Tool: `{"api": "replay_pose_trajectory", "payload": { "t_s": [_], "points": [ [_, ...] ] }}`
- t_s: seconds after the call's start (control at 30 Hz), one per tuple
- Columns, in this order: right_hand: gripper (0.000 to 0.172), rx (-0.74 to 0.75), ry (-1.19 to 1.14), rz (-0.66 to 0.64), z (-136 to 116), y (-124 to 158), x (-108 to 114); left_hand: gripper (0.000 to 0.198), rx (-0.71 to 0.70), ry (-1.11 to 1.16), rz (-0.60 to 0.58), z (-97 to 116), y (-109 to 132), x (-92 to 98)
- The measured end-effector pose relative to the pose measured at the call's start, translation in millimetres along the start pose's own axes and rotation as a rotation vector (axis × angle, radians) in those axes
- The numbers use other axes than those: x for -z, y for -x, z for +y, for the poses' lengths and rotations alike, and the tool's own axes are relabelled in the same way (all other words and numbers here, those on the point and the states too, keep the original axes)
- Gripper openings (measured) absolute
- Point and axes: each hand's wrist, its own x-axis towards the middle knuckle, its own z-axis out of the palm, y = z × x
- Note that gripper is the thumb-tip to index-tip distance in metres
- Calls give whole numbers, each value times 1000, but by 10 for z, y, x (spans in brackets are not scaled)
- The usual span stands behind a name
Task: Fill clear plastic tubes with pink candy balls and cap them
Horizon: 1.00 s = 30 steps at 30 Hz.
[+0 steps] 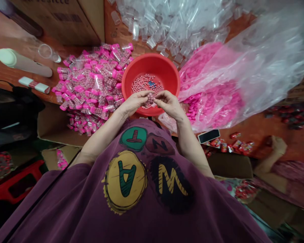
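Observation:
Over the front part of a red plastic bowl (176, 72), both of my hands meet with fingers pinched. My left hand (136, 102) grips the left side of a small clear container of pink beads (150, 98). From the right, my right hand (170, 104) pinches at the same container, its thumb and fingertips close together. The container's outline is hard to make out against the beads below it. Loose pink beads (139, 84) cover part of the bowl's floor, with a small blue piece (151, 84) among them.
Left of the bowl is a heap of bead-filled containers with pink caps (91, 84). Empty clear containers (167, 27) lie behind it. To the right, a plastic bag (263, 60) holds pink caps (212, 101), near a phone (208, 136). A co-worker's hand (278, 145) shows far right.

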Motion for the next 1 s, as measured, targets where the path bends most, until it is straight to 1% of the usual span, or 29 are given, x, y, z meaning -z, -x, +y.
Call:
{"api": "replay_pose_trajectory", "payload": {
  "t_s": [0.07,0.13,0.23,0.33,0.4,0.47,0.53,0.6,0.67,0.7,0.77,0.8,0.87,0.93,1.0],
  "points": [
    [39,10,7,10,12,19,-20,35,-26,-35,-4,-34,4,41],
    [36,23,77,20,-5,49,-31,35,-32,-87,-8,-65,-1,63],
    [28,48,182,0,-35,97,-67,34,-41,-183,4,-100,-17,74],
    [20,72,234,14,8,122,-188,31,-65,-280,37,-121,-33,90],
    [14,48,244,28,98,119,-314,28,-73,-340,47,-135,-34,117],
    [10,-4,205,22,225,106,-453,24,-72,-388,57,-155,-25,159],
    [12,-63,115,26,363,89,-580,22,-50,-425,78,-186,-11,214],
    [16,-116,33,56,481,73,-675,22,-5,-450,131,-224,-2,274],
    [18,-132,20,107,563,69,-716,23,44,-450,198,-260,-1,332],
    [19,-117,42,133,594,75,-710,23,57,-432,230,-272,-2,357],
    [22,-60,105,205,657,112,-639,25,57,-360,261,-274,-2,395],
    [24,-36,128,263,702,145,-572,25,56,-315,252,-264,1,407],
    [26,-22,147,435,842,240,-377,24,56,-234,199,-223,13,409],
    [26,-83,147,671,1056,348,-128,24,63,-184,139,-171,27,374],
    [23,-246,160,866,1310,425,120,23,67,-155,109,-124,37,296]
  ]
}}
